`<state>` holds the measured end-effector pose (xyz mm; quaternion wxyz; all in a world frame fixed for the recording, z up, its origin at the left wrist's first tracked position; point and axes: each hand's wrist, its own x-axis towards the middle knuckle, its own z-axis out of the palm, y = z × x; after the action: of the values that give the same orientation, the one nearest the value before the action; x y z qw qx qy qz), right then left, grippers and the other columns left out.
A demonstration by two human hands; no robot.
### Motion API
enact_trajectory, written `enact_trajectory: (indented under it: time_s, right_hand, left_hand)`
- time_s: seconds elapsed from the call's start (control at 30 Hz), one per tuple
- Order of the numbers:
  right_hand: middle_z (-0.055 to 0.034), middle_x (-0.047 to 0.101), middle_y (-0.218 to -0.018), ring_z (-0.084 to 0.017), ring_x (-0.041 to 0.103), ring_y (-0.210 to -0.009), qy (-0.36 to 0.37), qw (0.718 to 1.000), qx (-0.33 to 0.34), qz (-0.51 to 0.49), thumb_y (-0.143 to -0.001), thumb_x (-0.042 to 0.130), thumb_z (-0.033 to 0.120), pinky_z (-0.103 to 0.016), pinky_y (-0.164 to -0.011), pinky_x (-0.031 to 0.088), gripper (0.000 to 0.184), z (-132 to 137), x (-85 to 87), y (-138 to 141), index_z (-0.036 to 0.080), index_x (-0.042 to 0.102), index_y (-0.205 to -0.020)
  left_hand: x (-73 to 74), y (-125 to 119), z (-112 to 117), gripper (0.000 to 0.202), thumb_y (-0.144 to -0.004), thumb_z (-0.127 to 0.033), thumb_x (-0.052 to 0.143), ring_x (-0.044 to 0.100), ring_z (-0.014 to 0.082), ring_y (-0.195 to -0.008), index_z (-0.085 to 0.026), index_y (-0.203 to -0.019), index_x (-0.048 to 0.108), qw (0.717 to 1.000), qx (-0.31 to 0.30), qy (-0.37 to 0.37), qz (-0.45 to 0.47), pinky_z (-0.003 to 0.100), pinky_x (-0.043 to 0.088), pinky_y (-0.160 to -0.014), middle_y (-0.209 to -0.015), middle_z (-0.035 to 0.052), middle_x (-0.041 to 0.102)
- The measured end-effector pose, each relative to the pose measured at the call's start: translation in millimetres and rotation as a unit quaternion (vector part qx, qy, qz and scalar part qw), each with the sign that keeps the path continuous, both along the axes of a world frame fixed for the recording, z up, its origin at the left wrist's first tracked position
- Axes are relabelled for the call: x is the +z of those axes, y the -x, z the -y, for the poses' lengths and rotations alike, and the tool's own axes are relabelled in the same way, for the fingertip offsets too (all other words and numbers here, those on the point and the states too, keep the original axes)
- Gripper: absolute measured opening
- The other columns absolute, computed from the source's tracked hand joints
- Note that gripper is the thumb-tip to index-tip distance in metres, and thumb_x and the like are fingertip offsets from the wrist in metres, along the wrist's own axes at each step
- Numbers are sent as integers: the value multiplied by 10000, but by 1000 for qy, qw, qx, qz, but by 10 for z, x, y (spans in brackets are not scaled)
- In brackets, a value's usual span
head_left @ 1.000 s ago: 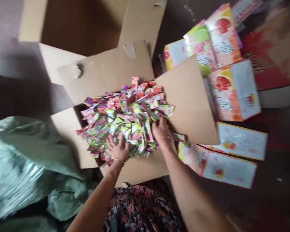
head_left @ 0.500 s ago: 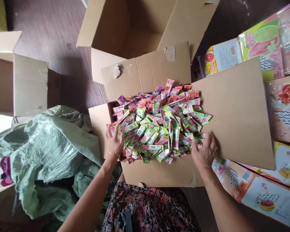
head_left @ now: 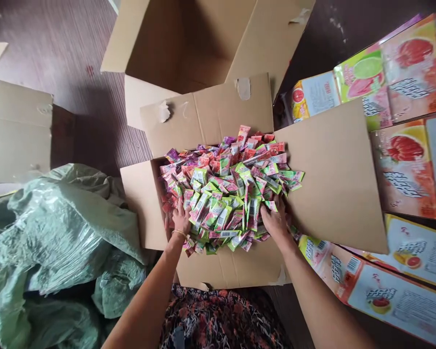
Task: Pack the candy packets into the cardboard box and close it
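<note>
Both of your hands have drawn inward since the earlier frame: your right hand (head_left: 274, 220), which lay out on the right cardboard flap, now presses into the near right edge of the heap of sachets (head_left: 228, 191), and your left hand (head_left: 180, 219) has slid in from the heap's left rim. Your left hand lies spread and flat, fingers apart, palm down on the sachets at the near left of the pile, a thin bangle on its wrist. Your right hand is loosely cupped, fingers curled in among the packets; whether they pinch any single one you cannot tell from here. Neither hand lifts anything clear of the pile.

The sachets, pink, green and purple, are mounded high in the open cardboard box (head_left: 236, 264), straight ahead of you, spilling a little over its near edge. Its right flap (head_left: 334, 179) lies folded out wide, and its far flap (head_left: 210, 114) stands up behind the heap.

Beyond it, farther off, sits a second open carton (head_left: 189, 48), its inside bare cardboard. To your right, printed fruit-pictured cartons (head_left: 403, 160) lie stacked and overlapping, running from far to near. To your left lies a crumpled green plastic sack (head_left: 58, 242), with another brown box (head_left: 18, 131) beyond it at the far left. Everything rests on a dark floor (head_left: 69, 48) with a fine striped grain. Your patterned floral clothing shows at the near edge.
</note>
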<state>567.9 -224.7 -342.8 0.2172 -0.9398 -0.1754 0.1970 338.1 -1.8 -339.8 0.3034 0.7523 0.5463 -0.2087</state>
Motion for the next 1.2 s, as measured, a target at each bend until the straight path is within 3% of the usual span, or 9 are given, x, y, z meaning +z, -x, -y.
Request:
enact_trajectory:
  time_s: [0.13, 0.27, 0.37, 0.47, 0.67, 0.83, 0.93, 1.03, 1.2]
  right_hand:
    - [-267, 396, -1531, -397, 364, -1433, -1, 997, -32, 66, -927, 479, 520, -628, -1120, 373, 687, 10, 351, 6, 105, 435, -1473]
    - [-212, 304, -1614, -391, 305, -1484, 17, 990, 74, 122, -956, 473, 549, -622, -1165, 326, 673, -343, 657, -183, 163, 435, -1507]
    - [-149, 210, -1677, -401, 201, -1531, 68, 979, 163, 100, -975, 435, 590, -650, -1194, 251, 723, -755, 636, -468, 214, 339, -1586]
    - [-103, 229, -1684, -420, 164, -1538, 132, 971, 195, 31, -989, 392, 608, -673, -1192, 225, 721, -1065, 454, -637, 253, 295, -1609]
    - [-54, 217, -1693, -388, 108, -1559, 162, 957, 239, -34, -1001, 376, 601, -651, -1218, 192, 678, -1200, 284, -496, 284, 323, -1598]
    - [-49, 234, -1688, -403, 146, -1551, 159, 955, 234, -84, -965, 484, 587, -684, -1210, 181, 684, -1274, 492, -613, 315, 357, -1580]
    - [-88, 313, -1655, -398, 214, -1532, 107, 968, 225, -22, -974, 489, 534, -715, -1193, 167, 653, -1114, 683, -607, 297, 377, -1571]
    - [-132, 366, -1621, -356, 293, -1505, 41, 979, 186, 71, -995, 459, 447, -661, -1207, 199, 591, -717, 809, -391, 228, 419, -1543]
    - [-186, 520, -1465, -321, 478, -1364, -16, 996, 14, 87, -993, 446, 443, -539, -1119, 388, 461, 140, 731, 320, 174, 557, -1350]
  left_hand:
    - [363, 20, -162, 558, -983, -330, 341, 527, 308, -1281, -110, -1468, 508, 990, 106, -74, 59, 504, 419, -1145, -1334, 202, 604]
    - [603, -455, -486, 580, -986, -463, 394, 393, 342, -1426, -204, -1490, 514, 984, 21, -158, 80, 558, 360, -1178, -1485, 188, 467]
    - [505, -981, -870, 602, -989, -548, 399, 187, 369, -1538, -353, -1558, 405, 988, -14, -147, 38, 629, 269, -1206, -1661, 81, 228]
    - [293, -1296, -1053, 581, -1003, -508, 371, 160, 358, -1550, -345, -1560, 406, 995, -58, -83, 12, 622, 237, -1228, -1661, 54, 253]
    - [130, -1279, -851, 564, -968, -327, 444, 154, 348, -1553, -295, -1531, 467, 983, -166, -15, -79, 627, 259, -1218, -1684, 61, 207]
    - [334, -1356, -1067, 651, -842, -193, 593, 338, 365, -1474, -293, -1482, 536, 983, -155, 3, -100, 557, 371, -1186, -1602, 102, 374]
    - [584, -1439, -1170, 506, -887, -303, 584, 502, 383, -1325, -240, -1386, 639, 990, -96, -84, -65, 554, 438, -1129, -1423, 156, 548]
    - [745, -1723, -1120, 498, -958, -406, 488, 486, 366, -1326, -243, -1413, 610, 977, -139, -157, 38, 566, 422, -1132, -1395, 148, 562]
    - [529, -2667, -785, 566, -1000, -530, 389, 169, 353, -1538, -412, -1554, 384, 948, -305, -58, 67, 642, 232, -1203, -1678, 37, 207]
